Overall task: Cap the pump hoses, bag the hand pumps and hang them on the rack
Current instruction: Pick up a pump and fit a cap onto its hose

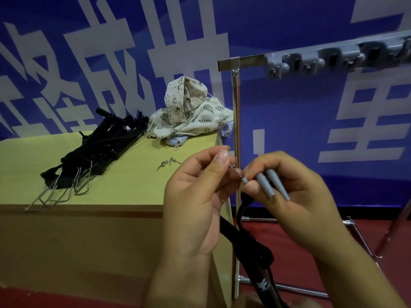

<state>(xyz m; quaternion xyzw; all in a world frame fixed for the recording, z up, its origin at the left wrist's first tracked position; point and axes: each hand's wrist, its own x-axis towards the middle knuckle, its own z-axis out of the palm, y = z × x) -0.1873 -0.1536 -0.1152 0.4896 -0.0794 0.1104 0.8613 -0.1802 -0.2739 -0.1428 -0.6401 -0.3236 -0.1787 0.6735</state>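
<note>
Progress assessment: early stage. At the left of the table (pixel 124 192), a pile of black hand pumps (pixel 97 150) lies unbagged, wire foot stands toward the near edge; no caps can be made out on their hoses at this size. Behind and to the right of the pile, a heap of printed cloth bags (pixel 189 114) sits at the table's far corner, with nothing visibly inside any of them. Just in front of the bags lie a few small metal needle fittings (pixel 168 163). Further right, the left hand (pixel 198 196) pinches a thin metal tip between thumb and forefinger, fingers curled together. The right hand (pixel 295 192) meets it, fingertips closed on a small grey cap (pixel 244 180) held at that tip, with two longer grey tapered nozzles (pixel 272 185) tucked between its fingers. A pump in hand (pixel 255 270) hangs below both hands, its black hose looping up toward them (the exact hose end is hidden by the fingers). At the far right, the rack (pixel 235 134) stands with its grey hook rail (pixel 311 61) bearing nothing visible. Judgement: capping is in hand on one pump; bagging and hanging are all still to be done.
</note>
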